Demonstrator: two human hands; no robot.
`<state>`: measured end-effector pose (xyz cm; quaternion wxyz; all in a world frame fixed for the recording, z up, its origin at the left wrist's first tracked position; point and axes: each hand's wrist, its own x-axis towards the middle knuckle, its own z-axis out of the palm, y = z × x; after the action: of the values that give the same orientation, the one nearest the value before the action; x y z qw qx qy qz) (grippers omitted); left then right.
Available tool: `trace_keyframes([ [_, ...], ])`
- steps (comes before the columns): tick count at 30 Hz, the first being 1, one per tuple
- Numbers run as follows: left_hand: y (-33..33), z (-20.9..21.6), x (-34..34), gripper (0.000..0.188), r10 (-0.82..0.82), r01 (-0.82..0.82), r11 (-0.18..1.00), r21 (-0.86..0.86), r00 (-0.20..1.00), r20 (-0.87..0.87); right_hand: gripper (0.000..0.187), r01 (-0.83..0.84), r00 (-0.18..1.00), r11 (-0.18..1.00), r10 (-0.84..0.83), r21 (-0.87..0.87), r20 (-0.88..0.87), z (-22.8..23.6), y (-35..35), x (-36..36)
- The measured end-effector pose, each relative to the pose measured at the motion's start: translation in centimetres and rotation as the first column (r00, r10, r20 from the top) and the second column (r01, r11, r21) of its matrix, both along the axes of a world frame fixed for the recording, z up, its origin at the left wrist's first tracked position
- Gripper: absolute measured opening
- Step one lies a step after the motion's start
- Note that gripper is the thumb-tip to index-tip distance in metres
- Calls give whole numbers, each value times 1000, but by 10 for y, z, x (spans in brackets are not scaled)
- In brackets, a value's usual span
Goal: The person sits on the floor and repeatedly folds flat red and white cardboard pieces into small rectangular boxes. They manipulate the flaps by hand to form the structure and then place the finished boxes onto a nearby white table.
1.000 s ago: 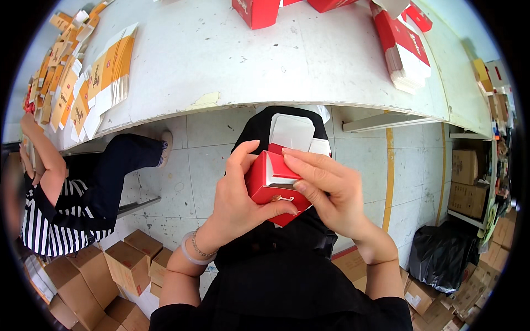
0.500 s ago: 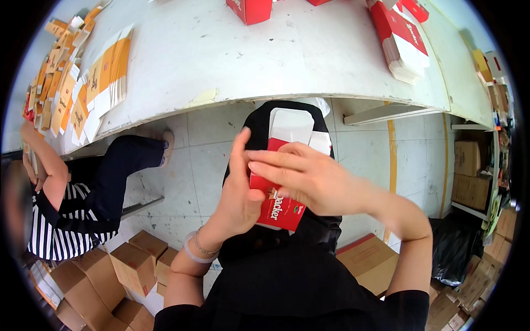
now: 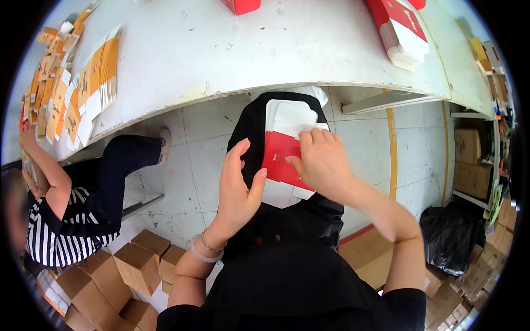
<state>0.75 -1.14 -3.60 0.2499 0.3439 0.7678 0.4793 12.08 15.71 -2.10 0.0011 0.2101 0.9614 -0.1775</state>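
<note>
Ok so the folded red box you had between your hands a second ago isn't in them anymore, and I can't tell where it went. Looks like you're between pieces: the red-and-white cartons [image 3: 282,148] lie flat on your lap [image 3: 326,216], near dead centre. Your hands are apart now. Right hand [image 3: 327,165] is over the cartons' 3 o'clock edge, fingers curled; can't tell if it's actually gripping. Left hand [image 3: 237,187] sits at their 8 o'clock, empty, thumb spread, fingers pointing toward 12.
</note>
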Motion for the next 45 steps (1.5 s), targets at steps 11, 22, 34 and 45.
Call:
trace_keyframes([
  [11, 11, 38, 23, 92, -317, 325, 945, 49, 941, -118, 21, -260, 837, 963, 186, -75, -514, 86, -26, 3],
  [22, 8, 27, 5, 87, -307, 18, 811, 585, 864, 399, 34, -107, 566, 986, 164, 125, -808, 57, -33, 6],
  [34, 14, 40, -23, 74, -355, 389, 853, 349, 921, -160, 52, -196, 578, 396, -692, -897, -432, 82, 12, -11],
  [45, 15, 44, -16, 131, -163, 157, 966, 203, 987, 11, 40, -299, 860, 770, -38, -564, -509, 68, -4, -2],
])
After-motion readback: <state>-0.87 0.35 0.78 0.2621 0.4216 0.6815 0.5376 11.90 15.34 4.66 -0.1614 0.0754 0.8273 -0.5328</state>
